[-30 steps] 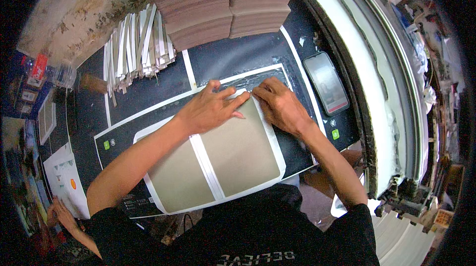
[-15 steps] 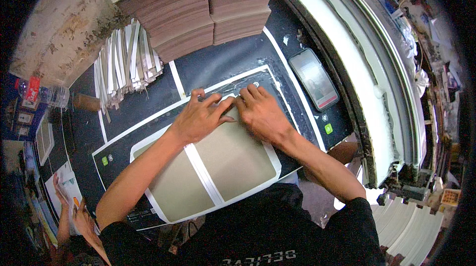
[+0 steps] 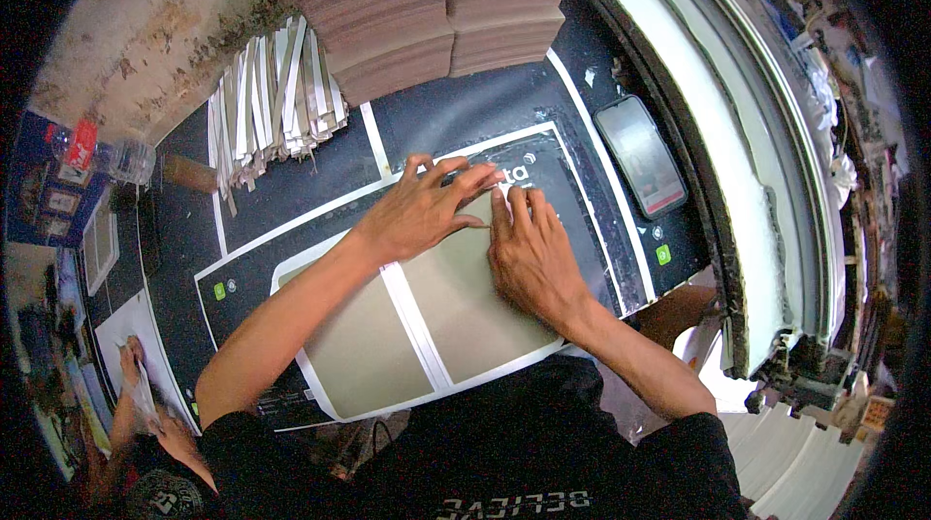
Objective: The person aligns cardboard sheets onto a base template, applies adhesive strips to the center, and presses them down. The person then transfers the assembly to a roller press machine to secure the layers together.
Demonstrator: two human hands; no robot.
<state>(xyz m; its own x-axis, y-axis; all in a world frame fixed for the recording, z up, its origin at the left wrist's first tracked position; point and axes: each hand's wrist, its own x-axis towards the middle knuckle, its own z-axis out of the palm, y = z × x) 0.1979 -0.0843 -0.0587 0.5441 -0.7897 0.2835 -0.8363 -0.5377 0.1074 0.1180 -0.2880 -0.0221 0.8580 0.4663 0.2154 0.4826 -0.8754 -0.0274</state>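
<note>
— What lies under the hands?

— A flat grey-brown cardboard cover with rounded corners and a white spine strip down its middle [image 3: 427, 311], on the black work mat with white border lines [image 3: 320, 180], right in front of the person.

— And the hands?

— The left hand [image 3: 422, 210] lies flat, fingers spread, pressing the cover's far edge. The right hand [image 3: 529, 253] lies flat just beside it, fingers together on the same edge. Neither grips anything; the fingertips nearly meet.

— What's around?

— A bundle of white paper strips [image 3: 272, 108] at the mat's far left. Tall stacks of brown cardboard sheets [image 3: 427, 16] beyond it. A dark smartphone with a red band on its screen [image 3: 640, 156] lies right of the hands. Small green square stickers [image 3: 663, 254] sit on the mat's right and left parts.

— Anything else?

— A clear plastic bottle with a red label [image 3: 97, 153] at far left.
</note>
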